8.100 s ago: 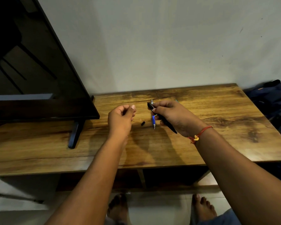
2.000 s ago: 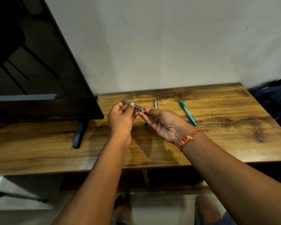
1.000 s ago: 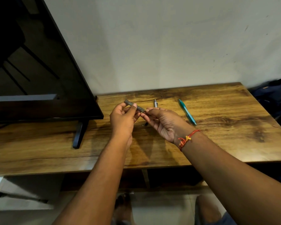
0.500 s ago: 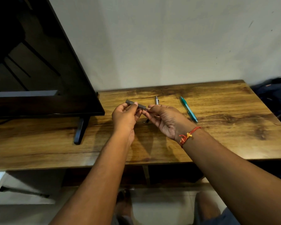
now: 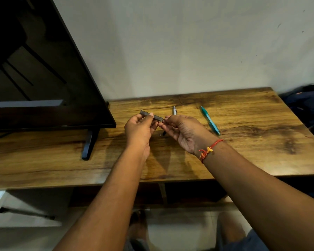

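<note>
Dark television (image 5: 43, 84) at left on the desk (image 5: 252, 153); left hand (image 5: 138, 130), fingers pinching a dark pen barrel (image 5: 151, 116) just above the desk, right hand (image 5: 186, 134), fingers pinching its right end; grey pen (image 5: 174, 110), teal pen (image 5: 209, 120) lying behind

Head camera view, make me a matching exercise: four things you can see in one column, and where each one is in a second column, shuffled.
Things
1. dark pen barrel
2. teal pen
3. television
4. red thread band

Places
A. tied round the right wrist
B. pinched between the left hand and the right hand
C. standing on the table, at its left
D. lying on the table, right of the hands

Pairs: 1-B, 2-D, 3-C, 4-A
</note>
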